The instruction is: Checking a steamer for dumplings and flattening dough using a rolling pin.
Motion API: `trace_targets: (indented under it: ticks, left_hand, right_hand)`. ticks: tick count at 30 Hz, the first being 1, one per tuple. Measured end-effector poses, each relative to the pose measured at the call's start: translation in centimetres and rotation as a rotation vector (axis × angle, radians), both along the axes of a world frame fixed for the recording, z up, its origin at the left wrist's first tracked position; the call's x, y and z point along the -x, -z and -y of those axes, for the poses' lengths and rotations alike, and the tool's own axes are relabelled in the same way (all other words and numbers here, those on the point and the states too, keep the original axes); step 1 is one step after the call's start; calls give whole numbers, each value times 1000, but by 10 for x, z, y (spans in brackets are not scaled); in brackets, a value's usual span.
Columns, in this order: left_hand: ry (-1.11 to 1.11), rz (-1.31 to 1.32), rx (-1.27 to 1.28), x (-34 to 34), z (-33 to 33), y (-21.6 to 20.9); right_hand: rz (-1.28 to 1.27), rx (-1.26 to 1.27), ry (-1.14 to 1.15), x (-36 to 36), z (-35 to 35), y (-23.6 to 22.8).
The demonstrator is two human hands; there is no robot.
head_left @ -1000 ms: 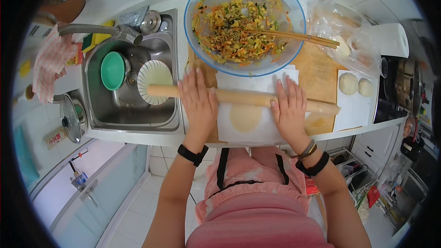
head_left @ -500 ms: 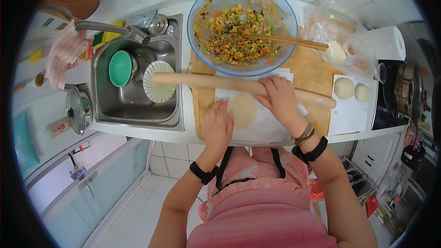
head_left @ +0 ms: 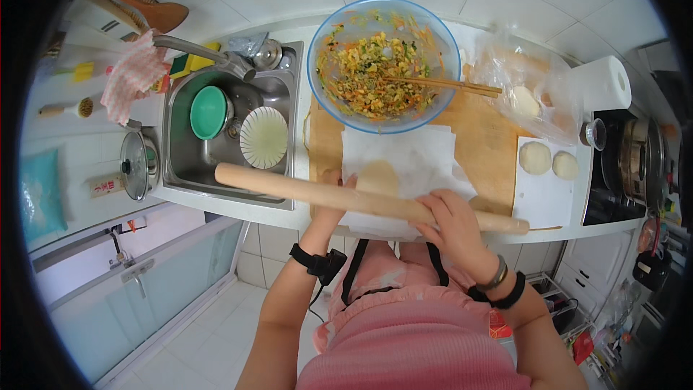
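Note:
My right hand (head_left: 453,225) is closed on a long wooden rolling pin (head_left: 310,191), gripping it right of its middle. The pin slants, its left end raised toward the sink side and its right end by the counter's front edge. Partly behind the pin, my left hand (head_left: 333,186) has thumb and fingers apart at the left edge of the white paper sheets (head_left: 426,146). A flat round of dough (head_left: 379,173) lies on this paper, its near part covered by the pin. Under the paper is a wooden board (head_left: 491,123).
Beyond the paper stands a large glass bowl (head_left: 315,97) of chopped filling with chopsticks (head_left: 462,87). Two dough balls (head_left: 535,158) lie on paper at right, near a plastic bag (head_left: 541,94) and a stove (head_left: 613,188). The sink (head_left: 209,191) at left holds a green bowl (head_left: 208,112) and plate (head_left: 263,137).
My right hand has drawn the rolling pin toward me, off the dough's far edge to its near side. My left hand has shifted slightly left, now partly behind the pin. The view has tilted.

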State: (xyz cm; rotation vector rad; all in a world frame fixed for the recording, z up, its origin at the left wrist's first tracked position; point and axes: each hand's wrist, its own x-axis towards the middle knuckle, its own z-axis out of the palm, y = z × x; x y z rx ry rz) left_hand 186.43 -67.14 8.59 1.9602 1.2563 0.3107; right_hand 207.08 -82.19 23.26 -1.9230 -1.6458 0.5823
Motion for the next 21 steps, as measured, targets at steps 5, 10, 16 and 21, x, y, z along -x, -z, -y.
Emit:
trace_targets:
  ticks: [5, 10, 16, 21]
  left_hand:
    - [-109, 162, 316, 0, 4, -8]
    - [-195, 307, 415, 25, 11, 15]
    - [-351, 143, 811, 24, 26, -53]
    - [-659, 553, 1084, 28, 19, -73]
  right_hand:
    - [-84, 27, 23, 3, 20, -19]
    - [-122, 50, 69, 11, 27, -24]
    - [-72, 115, 165, 28, 34, -20]
    - [-139, 123, 261, 49, 31, -27]
